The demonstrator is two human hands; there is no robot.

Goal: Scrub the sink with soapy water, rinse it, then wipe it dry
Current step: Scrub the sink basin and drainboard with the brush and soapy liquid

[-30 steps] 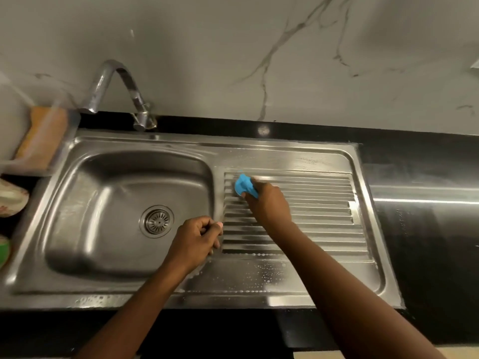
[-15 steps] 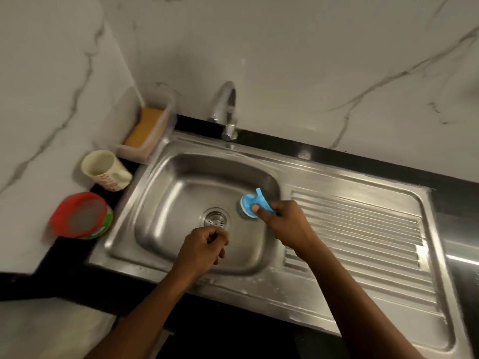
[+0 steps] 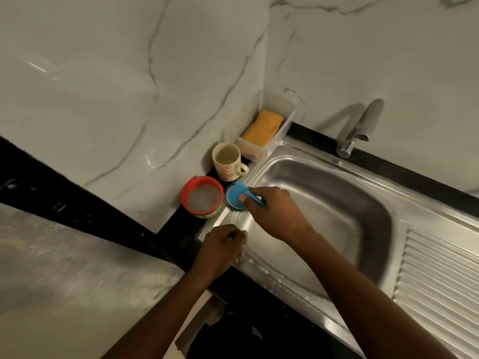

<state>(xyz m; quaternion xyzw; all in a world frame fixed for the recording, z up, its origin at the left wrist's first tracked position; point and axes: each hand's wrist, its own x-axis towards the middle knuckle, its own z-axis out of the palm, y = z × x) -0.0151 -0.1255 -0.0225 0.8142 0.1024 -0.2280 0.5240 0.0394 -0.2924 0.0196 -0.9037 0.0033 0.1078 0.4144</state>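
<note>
1. While my feed looks down on the steel sink (image 3: 350, 208), the right hand (image 3: 272, 213) grips a blue scrubber (image 3: 237, 196), thumb on top and fingers curled round its handle.
2. The scrubber sits on the sink's left rim, just beside a red-lidded tub (image 3: 202, 198).
3. The left hand (image 3: 220, 248) is clenched over the sink's front-left corner; I see nothing in it.
4. White suds (image 3: 261, 270) dot the front rim. A ribbed drainboard (image 3: 440, 281) lies right of the basin.
5. On the black tabletop (image 3: 181, 229), left of the sink, the tub is nearest. A flowered mug (image 3: 228, 161) stands behind it, then a clear tray (image 3: 287, 110) holding an orange sponge (image 3: 263, 128).
6. The tap (image 3: 360, 130) stands behind the basin.
</note>
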